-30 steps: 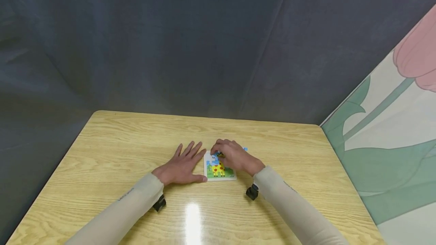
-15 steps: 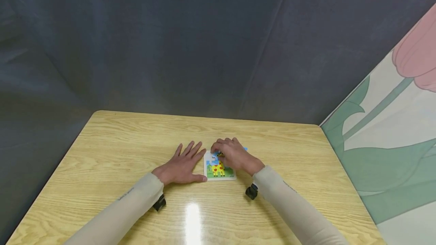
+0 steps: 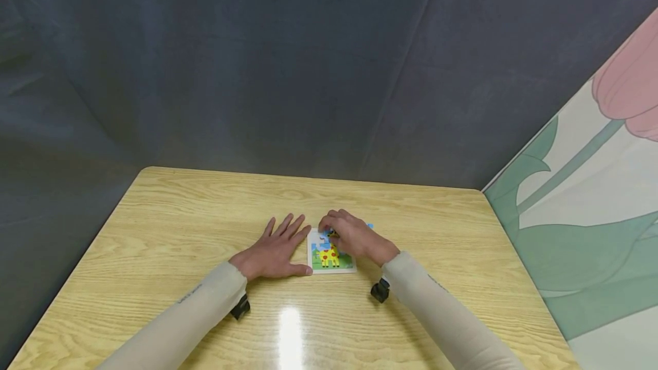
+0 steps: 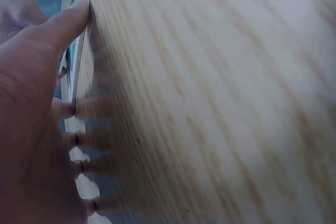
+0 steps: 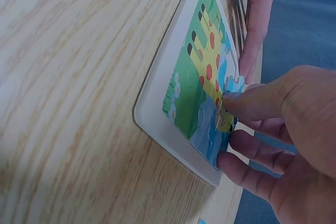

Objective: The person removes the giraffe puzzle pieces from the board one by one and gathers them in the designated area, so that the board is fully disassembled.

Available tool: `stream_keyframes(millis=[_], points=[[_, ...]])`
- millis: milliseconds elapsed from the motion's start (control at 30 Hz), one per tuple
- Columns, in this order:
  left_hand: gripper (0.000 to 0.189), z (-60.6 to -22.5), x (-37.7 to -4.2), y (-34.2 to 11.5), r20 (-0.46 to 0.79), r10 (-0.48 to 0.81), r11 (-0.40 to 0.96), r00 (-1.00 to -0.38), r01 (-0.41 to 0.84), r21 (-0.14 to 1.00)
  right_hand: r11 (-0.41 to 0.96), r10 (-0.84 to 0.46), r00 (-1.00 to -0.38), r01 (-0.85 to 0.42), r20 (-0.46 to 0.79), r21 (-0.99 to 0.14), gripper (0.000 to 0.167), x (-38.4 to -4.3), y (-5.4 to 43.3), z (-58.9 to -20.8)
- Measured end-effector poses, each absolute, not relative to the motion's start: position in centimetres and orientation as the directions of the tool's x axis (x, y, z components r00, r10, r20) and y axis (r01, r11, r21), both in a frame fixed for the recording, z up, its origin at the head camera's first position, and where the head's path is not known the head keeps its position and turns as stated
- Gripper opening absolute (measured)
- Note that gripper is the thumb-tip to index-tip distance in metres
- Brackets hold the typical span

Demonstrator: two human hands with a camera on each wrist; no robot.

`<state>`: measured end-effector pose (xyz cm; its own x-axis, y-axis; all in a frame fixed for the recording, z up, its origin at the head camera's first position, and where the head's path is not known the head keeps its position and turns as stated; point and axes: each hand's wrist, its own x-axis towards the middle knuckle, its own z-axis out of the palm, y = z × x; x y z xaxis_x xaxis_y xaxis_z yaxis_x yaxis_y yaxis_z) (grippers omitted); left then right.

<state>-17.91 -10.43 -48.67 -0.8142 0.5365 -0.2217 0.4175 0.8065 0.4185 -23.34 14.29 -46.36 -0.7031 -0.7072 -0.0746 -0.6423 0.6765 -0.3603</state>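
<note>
A small giraffe jigsaw puzzle in a white tray (image 3: 334, 271) lies on the table. My left hand (image 3: 275, 256) rests on the wood with spread fingers; its thumb and index fingertip touch the tray's left edge. Over the tray's upper part, my right hand (image 3: 352, 236) pinches a puzzle piece (image 5: 226, 121) bearing the giraffe's head. In the right wrist view this piece sits at the top of the giraffe's neck, partly covered by my thumb and fingers. I cannot tell whether it lies flush. Green and yellow pieces fill the lower tray, and white base shows at upper left.
A loose blue piece (image 3: 370, 225) lies on the table just beyond my right hand. The wooden table (image 3: 205, 204) ends at a dark curtain (image 3: 288, 73) behind. A flower-patterned panel (image 3: 591, 233) stands on the right.
The right hand's fingers have shifted very slightly at the giraffe's head piece. My left hand and the tray have stayed in place.
</note>
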Motion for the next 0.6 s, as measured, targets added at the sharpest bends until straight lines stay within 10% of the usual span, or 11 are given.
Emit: stream_keyframes(millis=[600], points=[[0.097, -48.79, -17.96, -10.67, -0.217, 0.539, 0.803, -0.814, 0.418, 0.425, 0.693, -0.676, -0.729, -0.581, -0.106, -0.427, 0.02, -23.5, 14.2, -45.7]])
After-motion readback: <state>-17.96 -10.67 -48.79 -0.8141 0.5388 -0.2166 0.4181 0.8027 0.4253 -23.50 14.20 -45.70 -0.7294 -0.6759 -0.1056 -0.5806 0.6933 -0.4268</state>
